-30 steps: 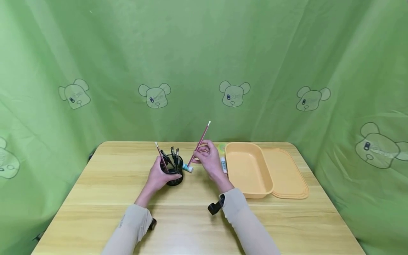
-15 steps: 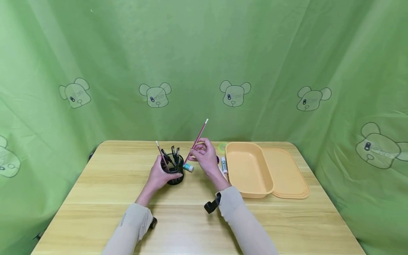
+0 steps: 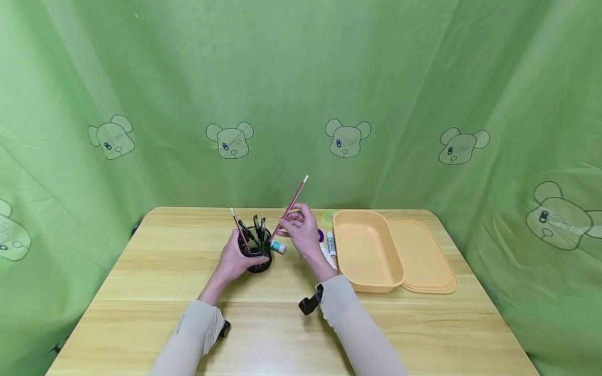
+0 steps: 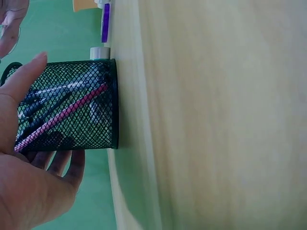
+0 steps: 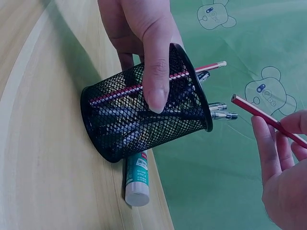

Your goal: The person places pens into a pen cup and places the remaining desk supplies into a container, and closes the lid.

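Note:
My left hand [image 3: 233, 257] grips a black mesh pen holder [image 5: 144, 105], thumb across its side and the other fingers behind. Several black pens [image 5: 221, 111] and one red pencil [image 5: 211, 66] with a white end lean inside it. A second red pencil [image 3: 295, 197] is pinched in my right hand [image 3: 302, 232], slanting with its white end up and away. Its lower end lies close to the holder's rim, pointing toward the opening in the right wrist view. A green-and-white glue stick [image 5: 137, 179] lies on the table right beside the holder.
To the right stands a yellow plastic box [image 3: 369, 245], its flat lid [image 3: 425, 256] lying beyond it. Another glue stick [image 3: 331, 244] and a purple item [image 3: 321, 236] are by the box's left wall. A green curtain [image 3: 291, 94] hangs behind the wooden table [image 3: 263, 334].
My right hand has moved a little left, bringing the pencil's lower end from over the glue stick to the holder's rim. My left hand and the holder have stayed almost still.

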`<control>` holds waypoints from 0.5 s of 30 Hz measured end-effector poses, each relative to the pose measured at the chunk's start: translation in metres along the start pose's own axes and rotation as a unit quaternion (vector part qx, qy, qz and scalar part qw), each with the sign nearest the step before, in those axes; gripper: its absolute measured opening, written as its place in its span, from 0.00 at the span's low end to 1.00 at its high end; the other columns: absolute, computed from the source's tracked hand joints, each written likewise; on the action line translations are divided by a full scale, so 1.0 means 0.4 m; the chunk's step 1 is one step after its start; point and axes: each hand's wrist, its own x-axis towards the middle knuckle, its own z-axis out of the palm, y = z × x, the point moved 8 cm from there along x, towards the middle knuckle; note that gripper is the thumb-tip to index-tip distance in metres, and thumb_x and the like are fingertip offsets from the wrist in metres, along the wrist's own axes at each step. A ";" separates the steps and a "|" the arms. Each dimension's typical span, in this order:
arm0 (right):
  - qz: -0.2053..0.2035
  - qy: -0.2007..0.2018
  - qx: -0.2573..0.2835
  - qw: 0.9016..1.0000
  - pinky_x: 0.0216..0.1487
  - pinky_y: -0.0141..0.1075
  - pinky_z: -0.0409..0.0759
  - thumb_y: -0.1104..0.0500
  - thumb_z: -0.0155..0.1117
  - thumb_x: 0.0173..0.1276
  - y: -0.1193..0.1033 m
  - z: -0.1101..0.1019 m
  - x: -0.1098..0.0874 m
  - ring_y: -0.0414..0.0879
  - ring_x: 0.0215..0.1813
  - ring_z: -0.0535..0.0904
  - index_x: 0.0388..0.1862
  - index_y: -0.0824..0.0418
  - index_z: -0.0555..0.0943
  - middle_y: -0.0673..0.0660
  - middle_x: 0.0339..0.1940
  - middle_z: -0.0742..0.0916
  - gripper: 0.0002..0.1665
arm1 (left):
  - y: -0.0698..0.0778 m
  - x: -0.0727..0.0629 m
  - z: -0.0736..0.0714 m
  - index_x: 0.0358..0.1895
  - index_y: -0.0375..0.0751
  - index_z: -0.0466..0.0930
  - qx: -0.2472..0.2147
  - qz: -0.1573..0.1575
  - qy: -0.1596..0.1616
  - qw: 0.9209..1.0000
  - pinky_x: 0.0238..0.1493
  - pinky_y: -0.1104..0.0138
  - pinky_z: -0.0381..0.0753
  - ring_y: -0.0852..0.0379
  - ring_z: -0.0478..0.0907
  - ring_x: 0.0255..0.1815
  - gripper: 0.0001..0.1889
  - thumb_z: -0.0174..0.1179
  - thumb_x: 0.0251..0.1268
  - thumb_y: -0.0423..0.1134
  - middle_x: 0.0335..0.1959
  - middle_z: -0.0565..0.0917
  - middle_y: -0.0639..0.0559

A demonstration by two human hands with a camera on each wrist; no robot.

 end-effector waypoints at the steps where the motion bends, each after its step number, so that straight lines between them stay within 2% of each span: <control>1: 0.000 0.001 -0.002 1.000 0.41 0.44 0.92 0.77 0.66 0.64 0.002 0.001 0.000 0.44 0.36 0.84 0.58 0.68 0.73 0.58 0.40 0.83 0.25 | 0.001 -0.002 0.000 0.70 0.43 0.64 0.006 -0.001 -0.002 1.000 0.75 0.45 0.71 0.39 0.75 0.68 0.52 0.87 0.39 0.46 0.63 0.79 0.42; 6: 0.006 0.006 -0.013 1.000 0.42 0.44 0.92 0.75 0.66 0.65 0.009 0.001 -0.002 0.46 0.39 0.83 0.59 0.68 0.72 0.61 0.43 0.83 0.25 | 0.006 -0.014 0.005 0.72 0.42 0.62 0.039 0.001 -0.015 0.999 0.76 0.43 0.69 0.39 0.72 0.71 0.51 0.84 0.45 0.48 0.67 0.77 0.41; 10: 0.008 0.008 -0.015 1.000 0.43 0.45 0.92 0.75 0.66 0.66 0.009 0.003 -0.005 0.47 0.40 0.83 0.60 0.70 0.72 0.62 0.44 0.83 0.25 | 0.015 -0.023 0.011 0.74 0.42 0.60 0.043 0.009 -0.034 0.998 0.78 0.41 0.64 0.38 0.68 0.75 0.50 0.82 0.50 0.44 0.71 0.74 0.40; 15: 0.015 0.008 -0.017 1.000 0.44 0.44 0.92 0.75 0.66 0.66 0.014 0.006 -0.005 0.47 0.40 0.83 0.58 0.66 0.73 0.62 0.44 0.83 0.23 | 0.022 -0.030 0.015 0.74 0.43 0.60 0.045 0.013 -0.048 0.998 0.78 0.39 0.62 0.37 0.66 0.77 0.49 0.81 0.50 0.40 0.72 0.73 0.40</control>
